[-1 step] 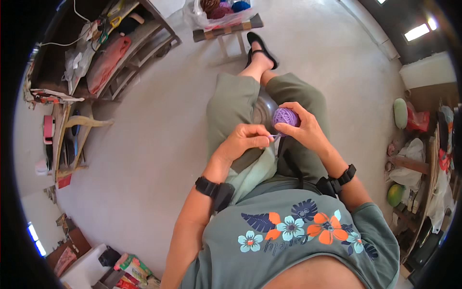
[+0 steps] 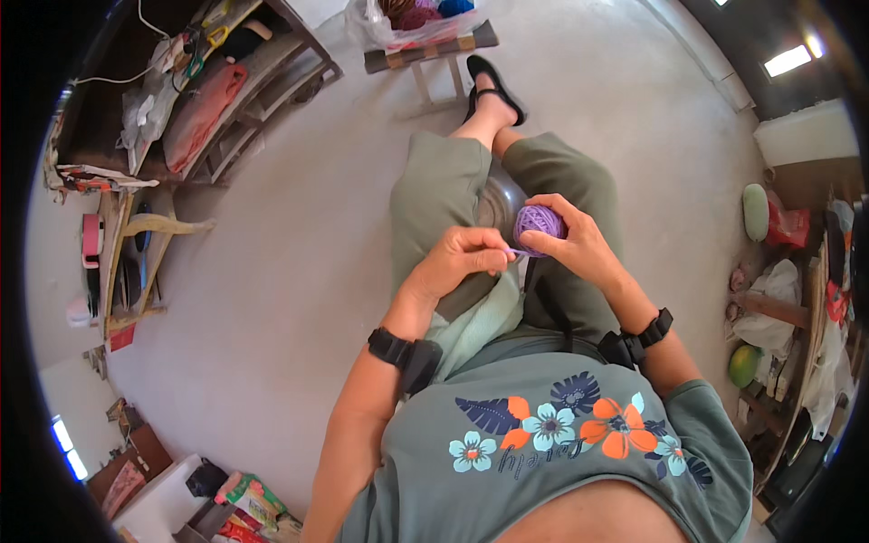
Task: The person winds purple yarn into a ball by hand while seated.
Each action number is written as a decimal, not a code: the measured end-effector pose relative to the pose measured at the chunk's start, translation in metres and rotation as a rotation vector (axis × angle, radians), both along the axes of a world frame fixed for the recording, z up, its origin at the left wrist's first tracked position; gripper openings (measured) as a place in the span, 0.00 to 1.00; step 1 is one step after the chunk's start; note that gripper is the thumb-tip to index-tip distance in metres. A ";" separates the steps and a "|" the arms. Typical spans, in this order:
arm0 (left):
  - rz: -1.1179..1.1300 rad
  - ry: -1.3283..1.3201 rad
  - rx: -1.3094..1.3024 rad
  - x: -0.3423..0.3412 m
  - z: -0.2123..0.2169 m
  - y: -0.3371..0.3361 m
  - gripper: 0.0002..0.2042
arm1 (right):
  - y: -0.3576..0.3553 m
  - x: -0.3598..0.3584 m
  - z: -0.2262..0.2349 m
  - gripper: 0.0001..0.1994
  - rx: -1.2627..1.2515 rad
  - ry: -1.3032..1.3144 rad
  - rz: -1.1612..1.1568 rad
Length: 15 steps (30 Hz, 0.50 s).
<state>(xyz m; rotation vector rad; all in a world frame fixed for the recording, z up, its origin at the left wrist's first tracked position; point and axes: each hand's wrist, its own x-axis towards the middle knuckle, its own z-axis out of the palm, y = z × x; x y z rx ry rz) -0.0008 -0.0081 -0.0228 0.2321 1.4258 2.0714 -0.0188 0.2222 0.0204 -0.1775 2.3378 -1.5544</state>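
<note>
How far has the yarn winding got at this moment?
Done: a round purple yarn ball has already built up, gripped in the right hand. In hand: the left hand pinches the purple strand running to the ball. Left: how much loose yarn remains cannot be seen.

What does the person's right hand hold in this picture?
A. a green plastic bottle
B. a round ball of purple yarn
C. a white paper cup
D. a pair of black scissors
B: the right hand cups a round ball of purple yarn above the lap, and the left hand pinches its strand.
</note>
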 end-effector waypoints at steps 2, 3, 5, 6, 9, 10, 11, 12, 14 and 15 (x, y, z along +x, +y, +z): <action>0.029 0.026 0.004 -0.001 -0.006 0.001 0.07 | 0.002 0.006 -0.008 0.23 -0.031 -0.061 0.050; 0.067 0.000 0.029 0.000 -0.009 0.002 0.07 | 0.004 0.010 -0.008 0.22 -0.070 -0.250 0.121; 0.081 0.000 0.057 -0.003 -0.013 0.003 0.06 | 0.008 0.011 -0.007 0.24 -0.159 -0.542 0.297; 0.084 -0.012 0.055 -0.002 -0.014 0.003 0.06 | 0.009 0.014 -0.008 0.24 -0.161 -0.554 0.300; 0.071 -0.031 0.051 -0.003 -0.012 0.008 0.05 | 0.013 0.015 -0.008 0.29 -0.431 -0.644 0.381; 0.093 -0.059 0.052 -0.005 -0.013 0.008 0.05 | 0.013 0.014 -0.006 0.29 -0.430 -0.640 0.383; 0.115 -0.086 0.053 -0.006 -0.013 0.008 0.05 | 0.012 0.014 -0.004 0.29 -0.481 -0.550 0.336; 0.116 -0.082 0.053 -0.005 -0.013 0.008 0.05 | 0.011 0.014 0.000 0.30 -0.531 -0.459 0.289; 0.182 -0.147 0.036 -0.006 -0.011 0.011 0.06 | 0.012 0.010 0.012 0.32 -0.604 -0.507 0.246; 0.178 -0.139 0.040 -0.006 -0.012 0.012 0.06 | 0.013 0.009 0.013 0.32 -0.661 -0.435 0.193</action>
